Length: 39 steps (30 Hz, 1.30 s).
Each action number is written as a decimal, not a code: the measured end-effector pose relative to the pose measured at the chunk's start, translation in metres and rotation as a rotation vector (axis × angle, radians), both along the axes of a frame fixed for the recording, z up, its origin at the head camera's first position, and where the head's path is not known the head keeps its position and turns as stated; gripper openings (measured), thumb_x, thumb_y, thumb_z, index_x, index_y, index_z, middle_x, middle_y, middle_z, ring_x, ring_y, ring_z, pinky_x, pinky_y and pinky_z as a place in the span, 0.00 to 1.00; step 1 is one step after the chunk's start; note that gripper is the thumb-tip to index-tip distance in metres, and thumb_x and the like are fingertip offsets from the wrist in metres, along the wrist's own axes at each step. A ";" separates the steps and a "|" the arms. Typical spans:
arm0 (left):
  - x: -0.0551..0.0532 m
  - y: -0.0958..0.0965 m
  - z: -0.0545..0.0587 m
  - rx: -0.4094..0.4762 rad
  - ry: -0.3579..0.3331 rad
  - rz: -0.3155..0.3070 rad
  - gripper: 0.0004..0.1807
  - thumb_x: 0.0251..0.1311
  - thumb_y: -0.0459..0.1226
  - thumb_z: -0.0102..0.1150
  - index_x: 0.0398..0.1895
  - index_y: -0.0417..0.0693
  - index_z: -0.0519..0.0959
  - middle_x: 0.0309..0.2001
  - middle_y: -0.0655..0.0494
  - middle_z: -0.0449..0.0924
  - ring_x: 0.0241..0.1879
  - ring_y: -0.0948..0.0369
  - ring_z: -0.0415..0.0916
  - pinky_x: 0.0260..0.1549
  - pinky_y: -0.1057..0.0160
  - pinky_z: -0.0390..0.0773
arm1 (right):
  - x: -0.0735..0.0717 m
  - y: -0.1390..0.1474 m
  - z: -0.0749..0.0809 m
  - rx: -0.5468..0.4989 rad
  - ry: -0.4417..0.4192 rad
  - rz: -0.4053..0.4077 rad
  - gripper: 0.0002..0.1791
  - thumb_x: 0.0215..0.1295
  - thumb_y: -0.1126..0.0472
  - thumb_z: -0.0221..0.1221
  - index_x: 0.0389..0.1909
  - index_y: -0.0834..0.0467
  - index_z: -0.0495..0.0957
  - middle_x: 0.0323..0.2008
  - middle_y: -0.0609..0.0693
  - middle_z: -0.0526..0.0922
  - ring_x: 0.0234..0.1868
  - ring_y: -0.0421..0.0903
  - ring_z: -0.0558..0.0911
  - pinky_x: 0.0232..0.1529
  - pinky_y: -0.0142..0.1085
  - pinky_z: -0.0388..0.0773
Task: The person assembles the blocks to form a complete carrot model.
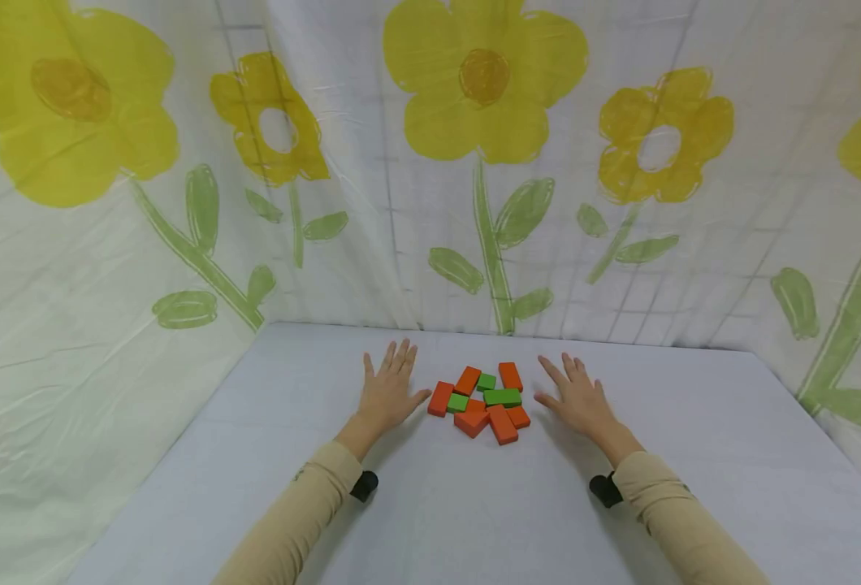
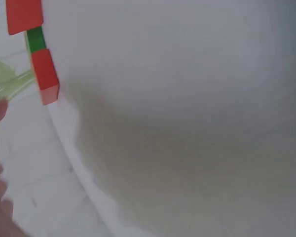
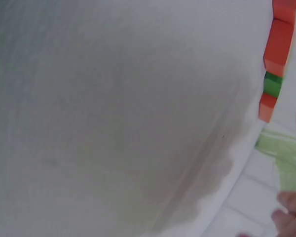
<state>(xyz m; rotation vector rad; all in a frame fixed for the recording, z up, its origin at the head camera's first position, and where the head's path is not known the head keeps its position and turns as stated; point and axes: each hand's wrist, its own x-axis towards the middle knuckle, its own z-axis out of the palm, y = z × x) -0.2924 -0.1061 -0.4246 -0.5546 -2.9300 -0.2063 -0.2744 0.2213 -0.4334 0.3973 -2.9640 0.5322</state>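
A cluster of orange and green toy blocks lies on the white table between the two hands. Left of it, my left hand (image 1: 387, 396) is held palm down with fingers spread, its thumb tip close to an orange block (image 1: 441, 399). My right hand (image 1: 577, 400) spreads its fingers on the other side, nearest a long green block (image 1: 502, 397) and a small orange block (image 1: 518, 418). Neither hand holds anything. An orange triangular block (image 1: 472, 422) sits at the front. Fingers and block edges show at the margins of both wrist views, including a green block (image 3: 273, 85).
The white table (image 1: 430, 520) ends at a hanging sheet (image 1: 357, 203) printed with yellow flowers, which rises behind it and along the sides. Each wrist wears a black camera; the left one (image 1: 365, 486) sits just past the sleeve cuff.
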 end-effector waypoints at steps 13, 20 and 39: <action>-0.020 0.021 -0.001 0.112 -0.497 -0.269 0.37 0.59 0.31 0.59 0.72 0.37 0.59 0.73 0.44 0.54 0.73 0.48 0.48 0.68 0.41 0.47 | -0.001 -0.028 0.002 -0.299 -0.147 0.382 0.13 0.59 0.73 0.63 0.46 0.69 0.80 0.44 0.59 0.83 0.42 0.53 0.77 0.43 0.43 0.76; -0.019 0.023 -0.002 0.125 -0.504 -0.210 0.34 0.56 0.30 0.59 0.69 0.35 0.64 0.69 0.42 0.62 0.69 0.49 0.58 0.67 0.46 0.54 | 0.005 -0.040 0.007 -0.256 -0.203 0.397 0.17 0.57 0.70 0.65 0.49 0.67 0.80 0.50 0.60 0.81 0.55 0.61 0.75 0.57 0.56 0.69; -0.008 0.012 0.012 0.365 -0.379 -0.185 0.28 0.43 0.39 0.76 0.49 0.39 0.77 0.44 0.51 0.74 0.44 0.55 0.71 0.47 0.57 0.73 | 0.005 -0.040 0.008 -0.142 -0.227 0.398 0.24 0.55 0.64 0.69 0.53 0.66 0.79 0.56 0.62 0.77 0.59 0.62 0.73 0.58 0.55 0.69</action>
